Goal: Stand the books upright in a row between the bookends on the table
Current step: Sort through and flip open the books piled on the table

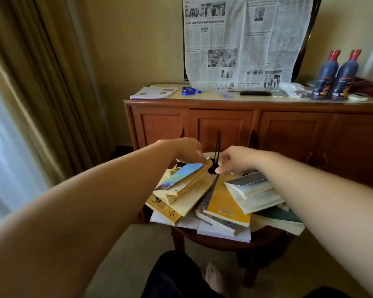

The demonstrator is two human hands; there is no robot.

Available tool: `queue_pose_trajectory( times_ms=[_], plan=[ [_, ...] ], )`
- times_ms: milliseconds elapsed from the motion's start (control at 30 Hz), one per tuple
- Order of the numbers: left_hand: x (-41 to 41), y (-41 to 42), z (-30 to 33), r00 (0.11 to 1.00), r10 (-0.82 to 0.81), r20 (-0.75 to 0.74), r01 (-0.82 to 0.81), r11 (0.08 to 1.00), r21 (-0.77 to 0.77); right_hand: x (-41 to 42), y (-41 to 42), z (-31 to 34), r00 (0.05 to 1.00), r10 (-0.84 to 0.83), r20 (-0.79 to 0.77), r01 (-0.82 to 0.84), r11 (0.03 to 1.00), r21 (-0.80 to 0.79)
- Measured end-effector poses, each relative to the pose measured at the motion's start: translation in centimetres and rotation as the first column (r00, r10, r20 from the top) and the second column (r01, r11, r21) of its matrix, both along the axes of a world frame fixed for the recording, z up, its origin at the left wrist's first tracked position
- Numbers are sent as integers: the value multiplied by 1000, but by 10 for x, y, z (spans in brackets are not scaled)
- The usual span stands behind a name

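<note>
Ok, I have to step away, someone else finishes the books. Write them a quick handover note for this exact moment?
Left hand: fingertips on the top blue-covered paperback of the left pile.
Right hand: fingers curled at the thin black metal bookend; actual grip unclear.
Things: all paperback books lie flat in loose piles on the round dark wooden table, including the yellow-covered book in the middle.
Done: no book upright yet.
Left: set the bookends, stand every book between them.

Just one view here, head-mounted and wide-angle, looking forward and down from above the person's own outstretched arms. It sits close over the small round table [228,238], with the wooden sideboard [224,123] and wall straight ahead, curtains [30,93] off to the left. Edges bend from the lens.
</note>
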State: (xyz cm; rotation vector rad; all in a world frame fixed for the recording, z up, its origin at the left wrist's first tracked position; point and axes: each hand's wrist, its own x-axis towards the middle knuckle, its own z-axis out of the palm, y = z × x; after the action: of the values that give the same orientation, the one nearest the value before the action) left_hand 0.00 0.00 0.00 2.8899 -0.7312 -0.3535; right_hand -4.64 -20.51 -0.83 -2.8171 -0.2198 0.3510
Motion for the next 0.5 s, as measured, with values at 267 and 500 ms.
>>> queue_pose_trajectory(
  times_ms=[267, 500],
  plan=[
    [23, 14, -76, 974, 203, -104, -197, 978, 64, 41, 32, -75, 994, 29, -102, -29, 1000, 3],
    [31, 13, -110, 959, 247, -141, -233, 967, 108, 59, 55, -121, 981, 114, -157, -108, 993, 50]
  ],
)
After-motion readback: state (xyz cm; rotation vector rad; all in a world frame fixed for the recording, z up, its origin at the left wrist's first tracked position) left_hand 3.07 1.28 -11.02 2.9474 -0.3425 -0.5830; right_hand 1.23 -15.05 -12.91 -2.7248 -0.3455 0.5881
